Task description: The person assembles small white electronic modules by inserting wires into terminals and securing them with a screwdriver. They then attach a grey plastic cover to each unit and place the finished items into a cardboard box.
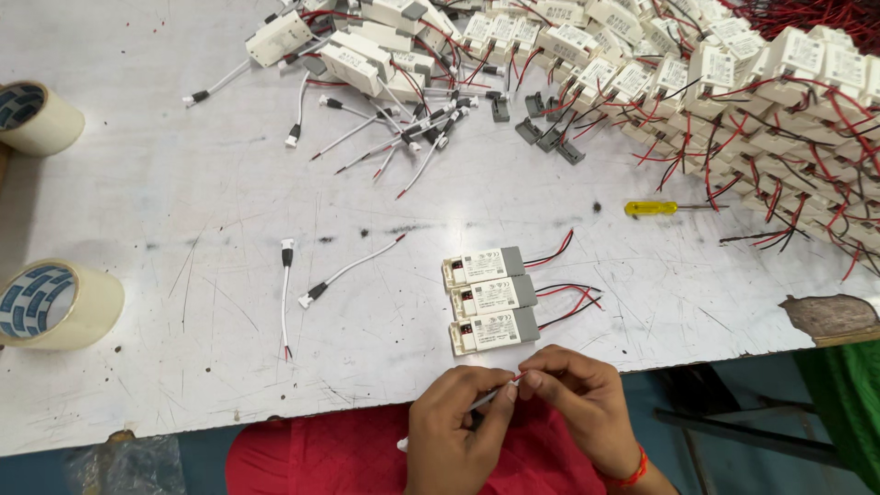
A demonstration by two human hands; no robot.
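My left hand [454, 426] and my right hand [577, 399] meet at the table's front edge, both pinching a thin white cable [490, 396] with a red tip between their fingertips. Just beyond the hands lie three small white driver boxes [490, 301] with grey end caps, side by side, red and black wires trailing to their right. Two loose white connector cables [286, 293] [353, 269] lie to the left of the boxes.
A big heap of white driver boxes with red and black wires [733, 82] fills the far right. Loose cables and grey caps [545, 128] lie at the back centre. A yellow-handled screwdriver [653, 208] lies right. Two tape rolls [50, 307] [32, 115] stand left.
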